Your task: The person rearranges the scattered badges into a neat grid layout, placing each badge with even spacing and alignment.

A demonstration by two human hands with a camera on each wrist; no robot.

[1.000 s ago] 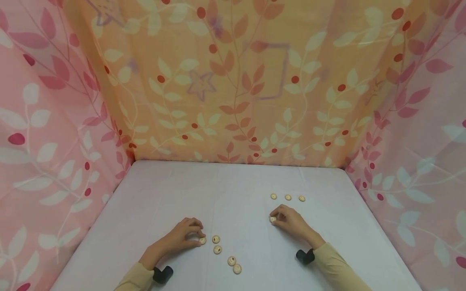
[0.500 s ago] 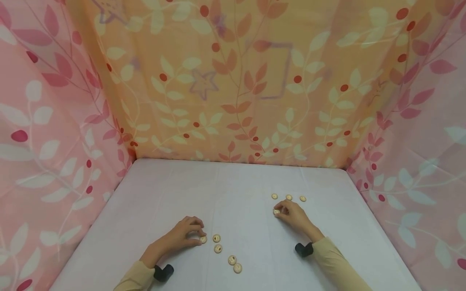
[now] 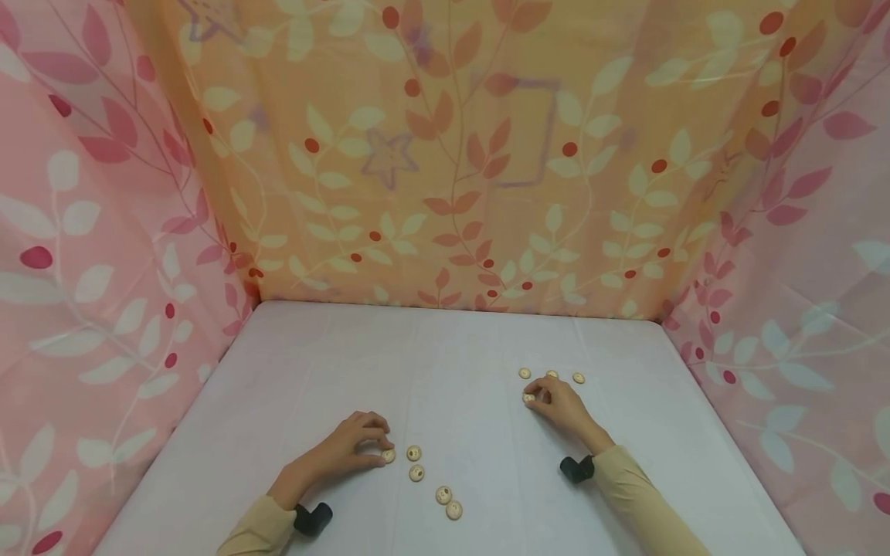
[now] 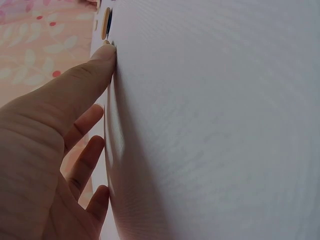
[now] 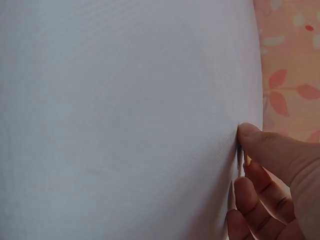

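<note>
On the white tabletop my left hand [image 3: 351, 444] pinches a small, pale, round wooden disc [image 3: 388, 455] between thumb and fingertips. Two more discs [image 3: 414, 453] lie just right of it, one nearer me than the other. Another pair of discs [image 3: 443, 495] lies nearer the front, edge to edge. Further back, my right hand [image 3: 559, 405] holds a disc [image 3: 528, 398] by its edges, low at the table. Beyond that hand is a row of three discs [image 3: 524, 373], the middle one partly covered by the fingers. In the right wrist view, the thumb [image 5: 265, 145] hides most of the held disc.
The white-covered table [image 3: 334, 347] ends at an orange leaf-patterned curtain [image 3: 445, 193] behind. Pink patterned curtains [image 3: 83, 309] stand along both sides. A black wrist camera [image 3: 313, 520] sits under the left wrist, another black camera [image 3: 577, 469] under the right.
My right hand has slid its disc away from me and slightly right, up close to the back row. My left hand stays at its disc.
</note>
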